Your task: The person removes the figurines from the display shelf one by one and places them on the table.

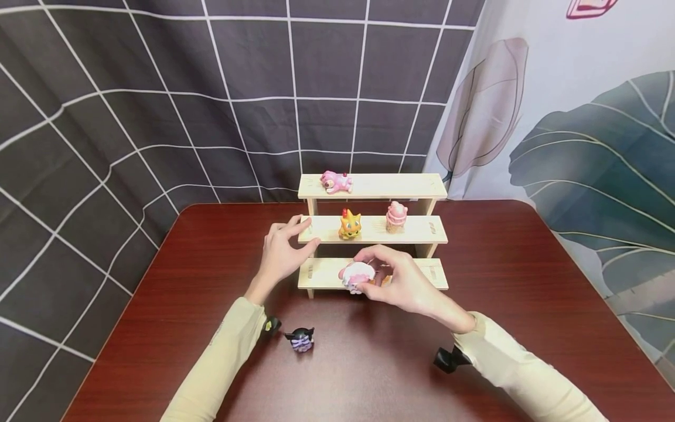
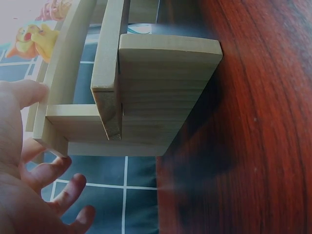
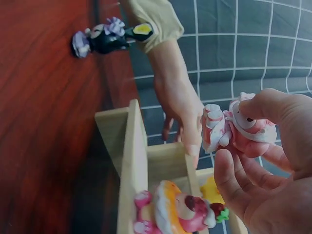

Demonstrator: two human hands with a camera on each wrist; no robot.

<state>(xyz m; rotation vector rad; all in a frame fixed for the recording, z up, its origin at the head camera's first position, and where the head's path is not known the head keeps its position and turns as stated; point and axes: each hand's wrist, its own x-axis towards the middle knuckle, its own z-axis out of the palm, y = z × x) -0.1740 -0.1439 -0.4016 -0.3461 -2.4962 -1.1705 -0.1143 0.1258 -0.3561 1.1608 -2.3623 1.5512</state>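
Observation:
My right hand (image 1: 398, 278) pinches a small pink-and-white figurine (image 1: 357, 275) between thumb and fingers, just over the bottom tier. In the right wrist view this figurine (image 3: 214, 129) lies sideways, clear of the shelf. My left hand (image 1: 282, 249) grips the left end of the middle plank of a three-tier wooden shelf (image 1: 371, 186), thumb at its front edge and index finger at the back. On the bottom tier, mostly hidden behind my right hand in the head view, is a pink bear figurine with an orange-and-white ring (image 3: 170, 207).
A pink figurine (image 1: 336, 183) lies on the top tier. The middle tier bears a yellow star-shaped figurine (image 1: 350, 225) and a pink ice-cream-cone figurine (image 1: 396, 217). A black-and-purple figurine (image 1: 301, 340) stands on the red-brown table (image 1: 369, 375) near my left forearm. A dark checked curtain (image 1: 253, 76) hangs behind.

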